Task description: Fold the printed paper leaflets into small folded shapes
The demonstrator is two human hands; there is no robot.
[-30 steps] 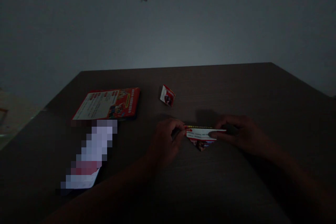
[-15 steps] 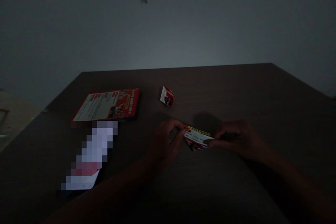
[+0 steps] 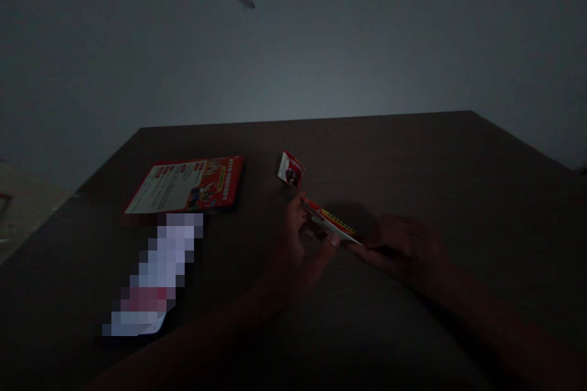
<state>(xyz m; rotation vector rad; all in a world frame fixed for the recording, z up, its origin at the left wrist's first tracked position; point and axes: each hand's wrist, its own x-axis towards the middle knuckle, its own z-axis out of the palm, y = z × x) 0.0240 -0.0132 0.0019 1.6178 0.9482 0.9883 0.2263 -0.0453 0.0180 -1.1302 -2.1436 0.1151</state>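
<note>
Between my hands is a folded printed card or paper (image 3: 338, 225), red, yellow and white, tilted so that it shows as a narrow strip. My left hand (image 3: 297, 250) grips its left part, fingers at the far end and thumb on the near edge. My right hand (image 3: 408, 247) pinches the right end with thumb and fingers. Just beyond my left hand, a small folded piece of red and white printed paper (image 3: 290, 169) stands on the table. Dim light hides the finer print.
On the left of the dark wood table (image 3: 394, 153) lies a flat red printed box or booklet (image 3: 215, 186). Nearer to me is a phone with a blurred, lit screen (image 3: 158, 272), close to my left forearm. Behind the table rises a grey wall (image 3: 348, 36).
The card has tilted, its printed face turning edge-on and its left end swinging away from me. My left thumb has slid rightward along the near edge. My right hand still holds the right end.
</note>
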